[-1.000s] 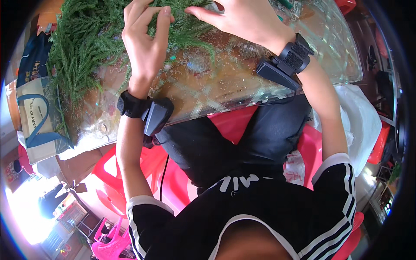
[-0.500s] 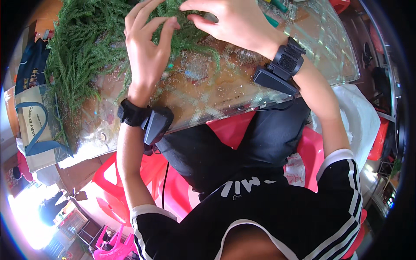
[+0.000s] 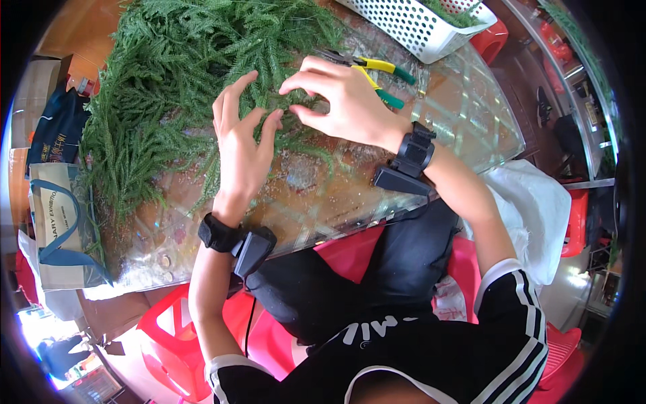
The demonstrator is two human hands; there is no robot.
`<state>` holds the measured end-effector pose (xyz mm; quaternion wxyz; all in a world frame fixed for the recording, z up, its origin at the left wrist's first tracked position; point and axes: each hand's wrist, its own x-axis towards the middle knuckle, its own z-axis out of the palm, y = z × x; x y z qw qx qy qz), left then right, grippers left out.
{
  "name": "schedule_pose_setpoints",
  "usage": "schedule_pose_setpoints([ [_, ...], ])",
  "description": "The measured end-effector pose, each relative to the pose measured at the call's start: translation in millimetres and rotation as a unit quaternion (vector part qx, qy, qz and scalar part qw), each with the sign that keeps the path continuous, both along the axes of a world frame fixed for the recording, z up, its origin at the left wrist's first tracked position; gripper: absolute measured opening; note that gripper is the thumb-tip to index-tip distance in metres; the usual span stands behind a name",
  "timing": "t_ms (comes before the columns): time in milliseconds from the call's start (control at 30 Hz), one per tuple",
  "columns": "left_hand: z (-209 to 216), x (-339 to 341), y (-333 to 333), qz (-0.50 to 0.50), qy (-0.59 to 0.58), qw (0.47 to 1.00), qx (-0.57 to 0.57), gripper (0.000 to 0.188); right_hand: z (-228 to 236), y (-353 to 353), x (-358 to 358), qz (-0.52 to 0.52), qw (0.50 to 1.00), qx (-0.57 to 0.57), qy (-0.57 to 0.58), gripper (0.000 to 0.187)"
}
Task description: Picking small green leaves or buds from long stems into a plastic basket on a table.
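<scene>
A large heap of green artificial fir-like sprigs (image 3: 145,94) covers the far left and middle of the table. My left hand (image 3: 243,148) is over the near side of the heap, its fingers apart and curved, with nothing visible in them. Close by on the right, my right hand (image 3: 350,108) is palm down, thumb and forefinger spread, and no held thing shows. The two thumbs nearly face each other across a small gap. Pliers (image 3: 380,65) with yellow and green handles lie just beyond my right hand, which partly covers them.
A white perforated basket (image 3: 431,44) with greenery in it stands at the far right. The glass-like tabletop (image 3: 309,209) carries small scattered bits. At the left edge are a cloth bag with blue handles (image 3: 57,232) and a dark bag (image 3: 57,128). White sheeting (image 3: 528,215) hangs at the right.
The view has shifted, bringing the basket and more of the pliers into sight. Both hands stay open above the greenery, in much the same pose.
</scene>
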<state>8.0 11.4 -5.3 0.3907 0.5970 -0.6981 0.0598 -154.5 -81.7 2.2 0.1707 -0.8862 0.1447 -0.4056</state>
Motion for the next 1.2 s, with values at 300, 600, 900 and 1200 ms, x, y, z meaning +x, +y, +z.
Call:
schedule_pose_setpoints([
  [300, 4.3, 0.4, -1.1, -0.017, -0.037, 0.998, -0.052, 0.014, 7.1, -1.5, -4.0, 0.007, 0.998, -0.053, 0.045, 0.017],
  [600, 4.3, 0.2, 0.8, 0.002, -0.124, 0.986, -0.110, 0.009, 3.1, -1.0, -0.2, 0.018, 0.997, -0.054, 0.058, 0.017],
  [900, 10.6, -4.7, -0.4, 0.016, -0.088, 0.986, -0.139, 0.009, 1.3, 1.5, 5.3, 0.002, 0.997, -0.034, -0.065, 0.020],
  [1200, 7.7, -2.2, 0.7, 0.024, -0.133, 0.981, -0.141, 0.009, -3.2, 0.3, 6.2, 0.021, 0.999, -0.009, -0.037, 0.017],
])
